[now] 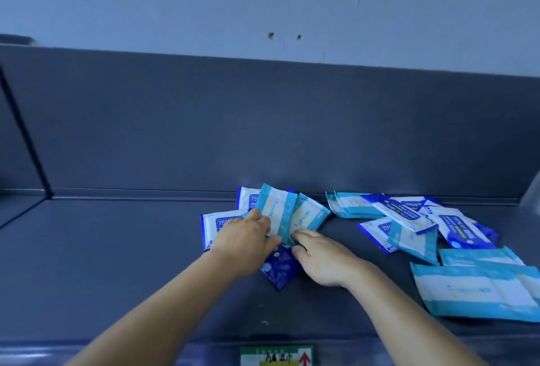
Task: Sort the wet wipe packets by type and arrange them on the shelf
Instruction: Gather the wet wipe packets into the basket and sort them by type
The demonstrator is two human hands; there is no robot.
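On the dark shelf (pixel 122 248) lie wet wipe packets of at least two kinds: light-blue-and-white ones and dark-blue-and-white ones marked 75%. My left hand (pixel 244 241) pinches a light-blue packet (pixel 277 209) that stands tilted up. A second light-blue packet (pixel 309 215) leans beside it, and my right hand (pixel 324 260) touches its lower edge with fingers nearly straight. Two 75% packets (pixel 217 221) lie behind my left hand. A dark blue packet (pixel 279 267) lies flat between my hands.
A loose pile of mixed packets (pixel 409 219) covers the right part of the shelf, with large light-blue packets (pixel 473 289) nearest the front right. An upright divider (pixel 26 137) bounds the shelf on the left. A price label (pixel 276 357) sits on the front rail.
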